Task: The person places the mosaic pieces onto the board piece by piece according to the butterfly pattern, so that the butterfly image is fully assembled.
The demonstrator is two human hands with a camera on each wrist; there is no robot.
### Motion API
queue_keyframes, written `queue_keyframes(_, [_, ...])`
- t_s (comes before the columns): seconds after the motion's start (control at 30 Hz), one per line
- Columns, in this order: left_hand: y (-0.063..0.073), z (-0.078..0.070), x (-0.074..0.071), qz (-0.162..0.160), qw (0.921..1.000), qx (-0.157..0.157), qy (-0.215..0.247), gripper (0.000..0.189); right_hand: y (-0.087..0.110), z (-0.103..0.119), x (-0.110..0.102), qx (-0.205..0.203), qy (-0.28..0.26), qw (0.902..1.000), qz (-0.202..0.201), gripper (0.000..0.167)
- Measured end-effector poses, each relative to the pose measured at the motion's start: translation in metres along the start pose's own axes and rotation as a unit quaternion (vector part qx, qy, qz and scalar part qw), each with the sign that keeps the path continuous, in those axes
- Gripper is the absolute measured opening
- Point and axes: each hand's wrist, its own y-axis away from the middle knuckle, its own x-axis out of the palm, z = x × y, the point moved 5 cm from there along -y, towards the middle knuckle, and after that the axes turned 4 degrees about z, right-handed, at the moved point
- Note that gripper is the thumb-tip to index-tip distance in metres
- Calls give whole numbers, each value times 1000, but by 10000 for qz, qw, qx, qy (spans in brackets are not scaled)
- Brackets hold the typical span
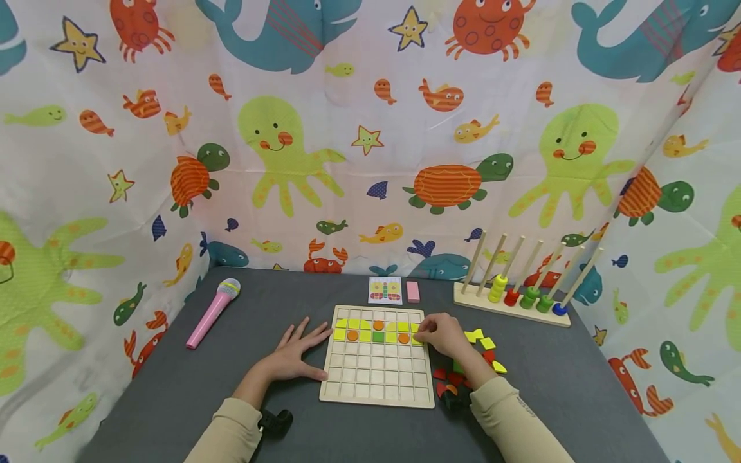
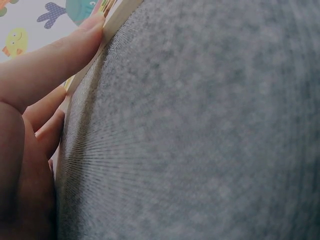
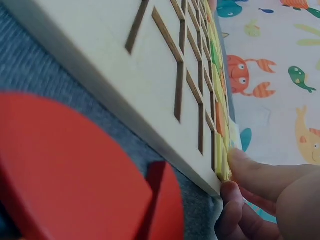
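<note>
Left hand [image 1: 291, 360] splayed, grasping nothing, thumb against the left edge of the wooden board [image 1: 370, 377]; right hand [image 1: 444, 334] pinched a yellow tile [image 3: 221, 162] at the board's right side. Tile-laying seemed underway; the next move likely called for pressing it flat.

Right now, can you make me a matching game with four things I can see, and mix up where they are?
Things:
1. Pink microphone
2. Picture card
3. Left hand
4. Right hand

Places:
A. Touching the left edge of the wooden board
B. Touching a yellow piece at the board's right side
C. Beyond the board's far edge, beside the small pink block
D. Lying left of the board, apart from it

Right pairs: 1-D, 2-C, 3-A, 4-B
</note>
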Motion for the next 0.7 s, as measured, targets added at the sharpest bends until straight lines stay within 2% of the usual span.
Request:
queue_keyframes(0.23, [0,1,2,23,10000,-50,33,105,13,1,-14,-116,-49,9997,-208,19])
queue_keyframes(0.43, [-1,2,1,-59,10000,-69,34,105,31,0,-31,-355,-30,9986,-390,14])
queue_keyframes(0.7, [-1,4,2,-135,9999,-14,-2,106,50,-35,-49,-86,-45,9990,-434,16])
